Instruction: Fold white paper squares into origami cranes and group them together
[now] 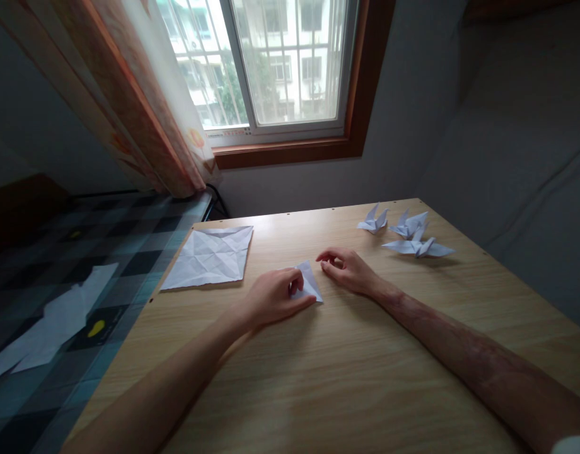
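Note:
A small folded white paper [310,282] lies on the wooden table [347,372] near its middle. My left hand [273,295] is closed over the paper's left side, pressing it down with fingers and thumb. My right hand [347,268] rests on the table just right of the paper, fingers curled loosely and holding nothing; its fingertips sit close to the paper's top corner without clearly touching it.
A creased, unfolded white sheet [210,256] lies at the table's back left. Three folded paper cranes [407,234] stand at the back right. A bed with a checked cover [82,277] and loose white paper [53,321] is on the left. A window and curtain are behind.

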`<state>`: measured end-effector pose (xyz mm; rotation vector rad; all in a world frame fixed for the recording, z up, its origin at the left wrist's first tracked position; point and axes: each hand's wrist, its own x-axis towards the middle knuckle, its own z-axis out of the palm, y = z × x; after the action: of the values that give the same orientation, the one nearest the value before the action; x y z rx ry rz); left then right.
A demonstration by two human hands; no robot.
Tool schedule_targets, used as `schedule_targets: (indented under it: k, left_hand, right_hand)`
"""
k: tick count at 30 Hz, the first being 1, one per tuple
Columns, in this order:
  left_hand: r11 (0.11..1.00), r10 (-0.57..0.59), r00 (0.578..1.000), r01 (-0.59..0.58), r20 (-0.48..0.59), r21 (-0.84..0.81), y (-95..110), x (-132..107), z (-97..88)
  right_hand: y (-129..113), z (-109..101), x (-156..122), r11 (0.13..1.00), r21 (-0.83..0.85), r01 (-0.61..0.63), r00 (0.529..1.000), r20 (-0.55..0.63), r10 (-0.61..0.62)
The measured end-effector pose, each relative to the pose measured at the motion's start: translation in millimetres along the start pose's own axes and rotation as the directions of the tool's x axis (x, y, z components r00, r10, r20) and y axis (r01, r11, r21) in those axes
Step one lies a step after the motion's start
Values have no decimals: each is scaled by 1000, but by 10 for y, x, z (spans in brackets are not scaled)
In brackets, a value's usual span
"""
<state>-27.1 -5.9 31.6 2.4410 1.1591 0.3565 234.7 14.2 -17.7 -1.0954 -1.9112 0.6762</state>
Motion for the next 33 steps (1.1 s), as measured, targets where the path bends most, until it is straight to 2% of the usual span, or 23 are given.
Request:
schedule_targets:
  k: [18,33]
  left_hand:
    - [996,-19,997,25,71,-85,34,-8,-78]
    - [998,-13,996,18,87,-58,35,-2,-59]
  right_hand:
    - [-32,-1,1,1000,-1,-12,1000,-1,12]
    - [1,2,-2,1000,-15,0,1000,1,0]
